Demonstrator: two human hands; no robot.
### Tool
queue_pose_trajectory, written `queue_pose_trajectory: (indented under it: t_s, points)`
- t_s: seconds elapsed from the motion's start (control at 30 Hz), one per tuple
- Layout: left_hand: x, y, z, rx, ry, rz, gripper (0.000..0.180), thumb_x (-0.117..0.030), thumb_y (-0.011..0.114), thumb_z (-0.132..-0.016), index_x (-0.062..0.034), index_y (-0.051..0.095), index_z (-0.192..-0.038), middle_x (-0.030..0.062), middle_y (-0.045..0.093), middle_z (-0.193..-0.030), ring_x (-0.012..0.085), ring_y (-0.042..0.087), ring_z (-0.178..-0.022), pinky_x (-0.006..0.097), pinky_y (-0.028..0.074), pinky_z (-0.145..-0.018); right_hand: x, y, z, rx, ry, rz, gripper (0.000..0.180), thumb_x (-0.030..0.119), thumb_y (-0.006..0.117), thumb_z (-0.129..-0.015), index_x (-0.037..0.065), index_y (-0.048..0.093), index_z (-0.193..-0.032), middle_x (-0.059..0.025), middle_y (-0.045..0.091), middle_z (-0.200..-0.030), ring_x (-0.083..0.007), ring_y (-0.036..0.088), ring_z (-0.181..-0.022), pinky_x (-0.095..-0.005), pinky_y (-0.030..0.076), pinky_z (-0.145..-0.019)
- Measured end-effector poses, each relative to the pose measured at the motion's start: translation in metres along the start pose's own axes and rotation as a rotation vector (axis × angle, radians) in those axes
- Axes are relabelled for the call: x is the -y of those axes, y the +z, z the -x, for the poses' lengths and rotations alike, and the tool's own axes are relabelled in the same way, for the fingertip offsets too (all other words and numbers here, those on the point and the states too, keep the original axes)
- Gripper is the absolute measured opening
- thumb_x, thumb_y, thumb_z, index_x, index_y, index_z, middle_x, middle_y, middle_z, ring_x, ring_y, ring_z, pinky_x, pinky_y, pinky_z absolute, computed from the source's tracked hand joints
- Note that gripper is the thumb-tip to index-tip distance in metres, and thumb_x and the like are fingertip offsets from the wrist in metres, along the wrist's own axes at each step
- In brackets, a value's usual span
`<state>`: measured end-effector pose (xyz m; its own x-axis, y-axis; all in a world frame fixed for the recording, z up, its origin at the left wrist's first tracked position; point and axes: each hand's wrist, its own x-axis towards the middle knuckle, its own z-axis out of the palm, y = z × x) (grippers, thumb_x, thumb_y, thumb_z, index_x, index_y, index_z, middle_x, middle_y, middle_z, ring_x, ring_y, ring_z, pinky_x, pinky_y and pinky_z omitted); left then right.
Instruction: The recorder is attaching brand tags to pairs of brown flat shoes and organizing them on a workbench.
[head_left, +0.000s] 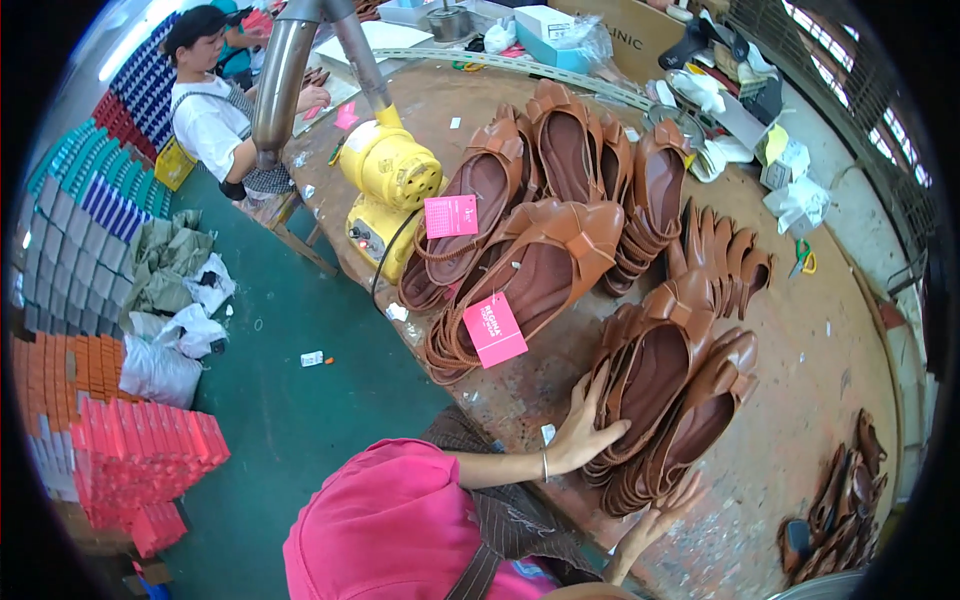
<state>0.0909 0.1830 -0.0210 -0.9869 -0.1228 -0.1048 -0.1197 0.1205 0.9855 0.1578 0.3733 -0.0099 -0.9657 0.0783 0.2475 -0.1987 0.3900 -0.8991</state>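
My left hand (585, 432), a thin bracelet on the wrist, lies with fingers spread and curled around the left side of a stack of brown leather sandals (670, 395) on the worn brown table (800, 360). At the lower end of the same stack, the spread fingertips of my right hand (662, 512) touch the pile. A pink cap (390, 525) and a striped sleeve fill the bottom edge. Farther back lie more brown sandals (540, 265), two of them with pink paper tags (493, 328).
A yellow machine (390, 170) under a metal pipe (280, 70) stands at the table's left edge. Another person (210, 110) works at the far left. Green-handled scissors (803, 258), a small sandal pile (840, 500), stacked red boxes (140, 460) and bags (170, 350) lie around.
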Motion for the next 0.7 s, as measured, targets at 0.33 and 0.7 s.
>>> queue_pose_trajectory:
  t_s: [0.33, 0.7]
  points:
    - [-0.002, 0.022, 0.012, -0.187, 0.063, 0.013, 0.090, -0.029, 0.068, -0.089, -0.0085, 0.010, -0.155, 0.0338, 0.006, -0.152, 0.0517, 0.014, -0.141, 0.049, 0.024, -0.116, 0.036, -0.001, -0.045, -0.043, 0.720, -0.482, 0.075, 0.019, 0.061, -0.092, 0.012, 0.022, -0.156, -0.0146, 0.035, -0.154, -0.0316, 0.039, -0.137, -0.0428, 0.031, -0.113]
    - [-0.008, 0.000, 0.005, 0.094, -0.192, 0.244, 0.113, -0.039, 0.078, -0.075, -0.0084, 0.006, -0.157, 0.0226, 0.019, -0.159, 0.0358, 0.024, -0.146, 0.041, 0.024, -0.119, -0.037, -0.022, -0.036, 0.041, 0.664, -0.616, 0.062, 0.031, 0.058, -0.093, 0.010, 0.035, -0.147, -0.0108, 0.053, -0.137, -0.0277, 0.056, -0.120, -0.0430, 0.048, -0.103]
